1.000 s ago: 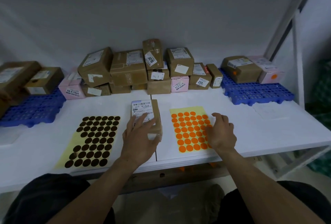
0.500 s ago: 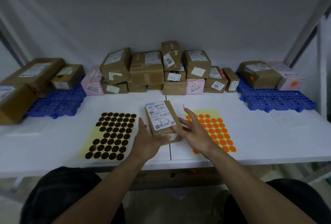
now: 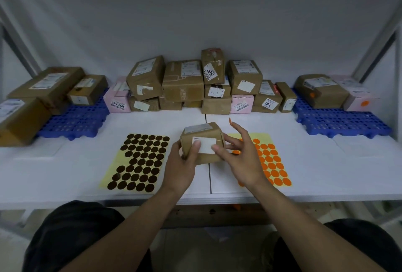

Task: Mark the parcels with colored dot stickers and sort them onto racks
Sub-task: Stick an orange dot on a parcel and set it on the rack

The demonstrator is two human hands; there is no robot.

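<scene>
**Ctr of frame:** small brown parcel point(image 3: 202, 139), held off white table point(image 3: 326, 173), tilted w/ near face toward camera. White label point(image 3: 205, 146) on that face. Second label on top face, print unreadable.

**L hand point(image 3: 181, 169):** gripping parcel from lower left. Thumb pressed on near face at label's left edge. Other fingers wrapped behind, mostly hidden.

**R hand point(image 3: 242, 159):** fingers splayed, fairly straight. Thumb tip touching label's right edge. Contact of lower fingers w/ parcel's right side: cannot tell. Index pointing up, above and right of parcel. Orange dot sticker point(image 3: 230, 122) stuck at its tip, seen edge-on.

**Left of ctr:** brown dot sheet point(image 3: 139, 161), flat on table, just left of L hand. A few gaps in rows.

**Right of ctr:** orange dot sheet point(image 3: 270, 163), flat on table, left part covered by R hand.

**Back ctr:** pile of parcels point(image 3: 185, 82) against wall, mostly brown, two pink, stacked up to three high. Labels on most; several w/ handwritten or printed nos.

**Upper left:** left blue rack point(image 3: 76, 119) on table, bearing brown boxes point(image 3: 50, 84) at its back and left. Dots on these: cannot tell.

**Upper right:** right blue rack point(image 3: 341, 122) on table, bearing rounded brown box point(image 3: 322, 91) and pink box point(image 3: 359, 97) side by side at its back, each w/ orange dot on near face.

**Bottom of frame:** both forearms bare. Dark-clad knees point(image 3: 76, 239) either side, below table edge.
</scene>
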